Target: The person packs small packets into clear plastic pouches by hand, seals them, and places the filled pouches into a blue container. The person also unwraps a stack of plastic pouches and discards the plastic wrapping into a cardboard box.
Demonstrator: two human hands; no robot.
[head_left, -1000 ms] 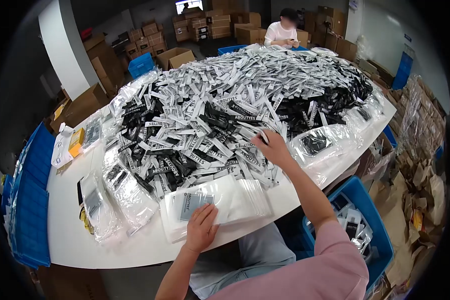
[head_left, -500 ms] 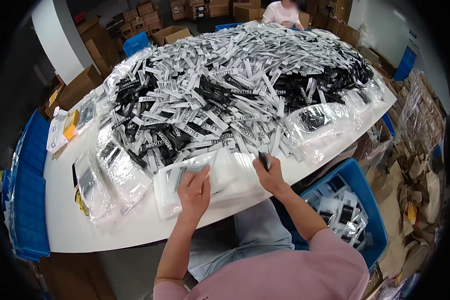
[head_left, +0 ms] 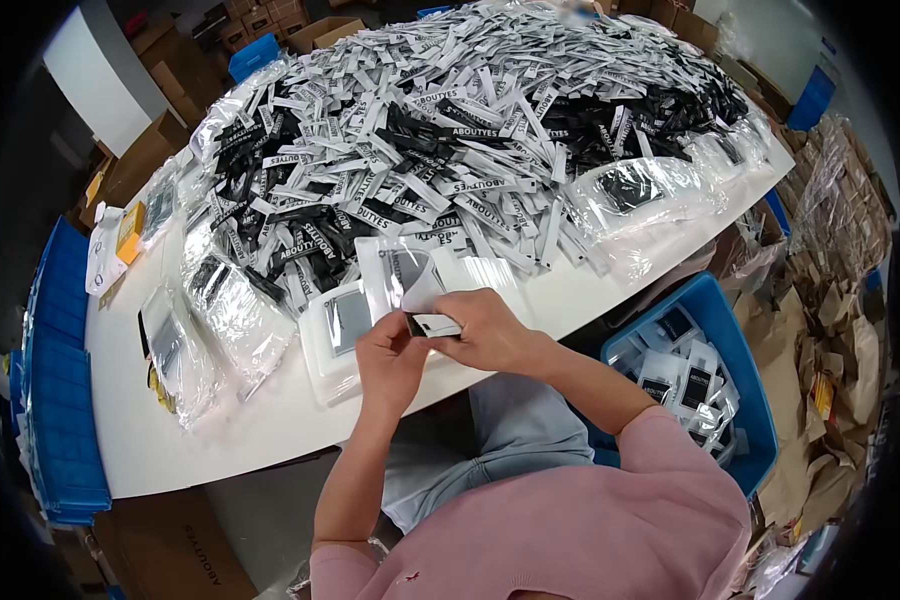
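Observation:
My left hand [head_left: 388,362] pinches the near edge of a clear plastic bag [head_left: 398,272], which stands tilted up off the table. Close against it, my right hand [head_left: 490,332] is closed around a small stack of stick packets [head_left: 438,325], with a white face and a dark end showing. The two hands meet at the bag's edge; whether the packets are inside it I cannot tell. Under and left of the bag lies a stack of clear bags [head_left: 345,322] with dark printed panels. Just beyond spreads a large heap of black and white stick packets [head_left: 450,150].
A blue bin [head_left: 760,400] with filled bags stands at my right. More plastic bags [head_left: 175,340] lie at the left, and others [head_left: 635,205] at the right edge of the white table [head_left: 200,450]. Blue crates [head_left: 60,400] are stacked left; brown paper [head_left: 820,400] piles up right.
My left hand has lifted a bag from the stack. My right hand has moved left with the packets to meet it. The view has tipped downward.

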